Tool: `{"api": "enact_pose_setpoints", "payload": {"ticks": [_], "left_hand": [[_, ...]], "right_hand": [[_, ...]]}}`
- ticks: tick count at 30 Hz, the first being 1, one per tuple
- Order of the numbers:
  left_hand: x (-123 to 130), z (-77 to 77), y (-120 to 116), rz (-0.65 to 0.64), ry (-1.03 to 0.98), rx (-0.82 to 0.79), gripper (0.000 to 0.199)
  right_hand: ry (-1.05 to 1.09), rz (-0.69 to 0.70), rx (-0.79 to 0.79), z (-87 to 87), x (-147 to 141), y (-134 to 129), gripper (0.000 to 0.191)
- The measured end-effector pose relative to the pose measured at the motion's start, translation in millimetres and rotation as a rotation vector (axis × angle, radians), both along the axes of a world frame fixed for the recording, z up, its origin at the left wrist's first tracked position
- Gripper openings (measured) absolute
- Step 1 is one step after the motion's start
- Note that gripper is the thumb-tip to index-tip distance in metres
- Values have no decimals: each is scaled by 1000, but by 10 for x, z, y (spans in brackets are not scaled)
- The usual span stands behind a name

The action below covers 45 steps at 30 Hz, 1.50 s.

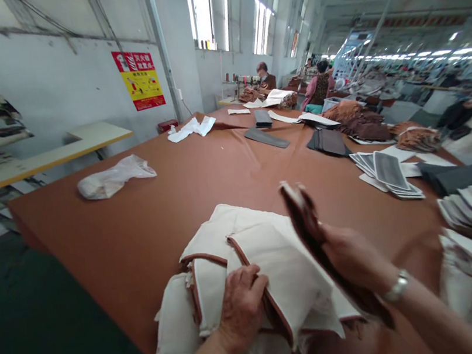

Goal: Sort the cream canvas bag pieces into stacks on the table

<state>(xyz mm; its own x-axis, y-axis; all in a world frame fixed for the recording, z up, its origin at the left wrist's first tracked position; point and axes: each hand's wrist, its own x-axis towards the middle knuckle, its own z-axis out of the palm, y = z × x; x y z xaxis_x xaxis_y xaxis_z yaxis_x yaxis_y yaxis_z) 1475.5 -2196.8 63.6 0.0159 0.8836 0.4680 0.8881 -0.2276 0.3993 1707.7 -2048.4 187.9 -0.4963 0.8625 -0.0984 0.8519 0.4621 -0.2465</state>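
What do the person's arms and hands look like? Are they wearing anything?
Both arms are bare, with no sleeves showing and no gloves. The left hand has nothing on it that I can see. Next to the right hand, the wrist carries a silver-coloured wristwatch with a metal band. The picture is too blurry to show any rings.
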Motion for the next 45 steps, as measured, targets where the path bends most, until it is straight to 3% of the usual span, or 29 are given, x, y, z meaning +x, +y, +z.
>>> {"api": "enact_pose_setpoints", "payload": {"ticks": [2, 4, 7, 12, 15, 18, 21, 23, 25, 28, 30, 32, 35, 38, 41, 45], "left_hand": [[-3, -64, -54, 69, -133, -48, 34], [12, -122, -84, 111, -264, -76, 38], [98, -153, -104, 136, -498, -128, 34], [409, 1, -37, 125, -1100, -143, 30], [561, 186, 80, 109, -1346, -217, 22], [621, 363, 163, -110, -1589, -343, 28], [610, 442, 156, -306, -1772, -446, 47], [552, 424, 113, -277, -1706, -470, 48], [442, 367, 55, -188, -1484, -466, 35], [224, 262, -35, -77, -1148, -462, 14], [103, 205, -84, -37, -1049, -471, 13], [32, 168, -121, -16, -1008, -489, 14], [-8, 136, -160, -24, -968, -521, 13], [-38, 107, -188, -71, -946, -537, 12], [-60, 71, -193, -80, -919, -552, 12], [-26, 24, -159, -83, -842, -545, 14]], "right_hand": [[-83, 106, -83, -196, -624, -145, 28], [-103, 174, -146, -388, -1061, -300, 23], [-98, 198, -204, -533, -1290, -443, 27], [4, 267, -384, -443, -1097, -324, 52], [286, 161, -557, -471, -921, -177, 60], [539, 54, -779, -542, -667, -52, 59], [513, 24, -880, -482, -331, 104, 44], [488, -28, -852, -327, -98, 261, 36], [485, -82, -766, -109, 93, 444, 34], [293, -55, -444, 157, 185, 639, 33], [50, -15, -191, 147, 69, 638, 31], [-106, -8, -64, -66, -164, 527, 25], [-159, -5, -83, -617, -553, 261, 21], [-178, -23, -115, -1074, -752, 58, 42], [-175, -29, -140, -1227, -741, 58, 62], [-149, -41, -183, -1203, -671, 292, 43]]}}
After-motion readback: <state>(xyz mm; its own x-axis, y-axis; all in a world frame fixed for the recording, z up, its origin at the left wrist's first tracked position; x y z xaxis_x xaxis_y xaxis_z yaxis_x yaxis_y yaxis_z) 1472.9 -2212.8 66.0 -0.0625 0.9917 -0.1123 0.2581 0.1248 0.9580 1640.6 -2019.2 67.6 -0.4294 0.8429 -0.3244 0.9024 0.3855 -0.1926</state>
